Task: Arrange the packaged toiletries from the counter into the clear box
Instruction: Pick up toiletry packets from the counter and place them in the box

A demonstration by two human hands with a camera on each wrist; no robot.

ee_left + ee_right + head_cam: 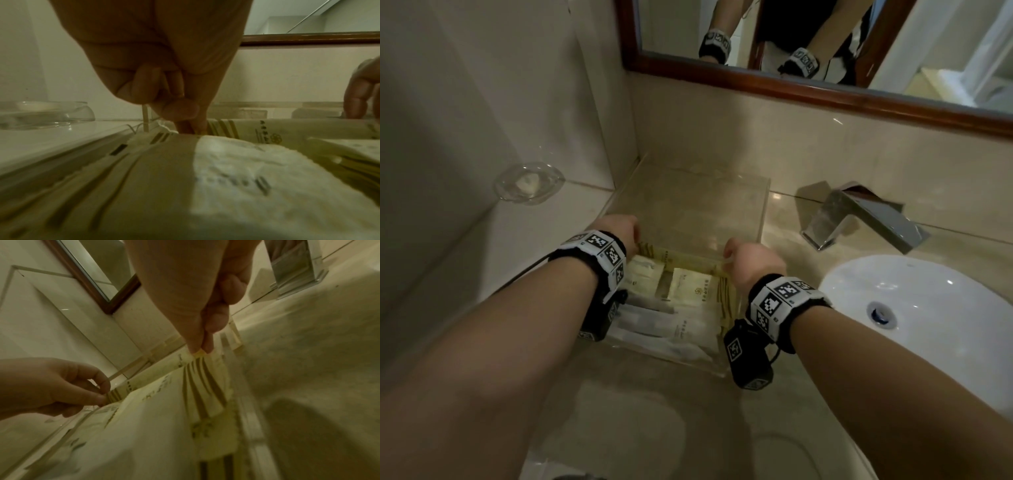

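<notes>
left hand [619, 229]: pinches the left end of a striped packet [681, 257]
right hand [751, 262]: pinches its right end
packet: upright along the far wall inside the box [763, 205]
box: on the counter [654, 428], holds more packets [698, 294]

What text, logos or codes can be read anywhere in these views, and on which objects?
No word reads clearly.
Cream packets in the clear box: printed characters beside a round flower-like emblem, too small and blurred to quote.
Long striped packet pinched by both hands: a vertical line of characters with the same emblem, illegible.
Wrist bands: black-and-white square marker codes, no letters.
Faucet, sink, mirror frame: no text visible.
</notes>
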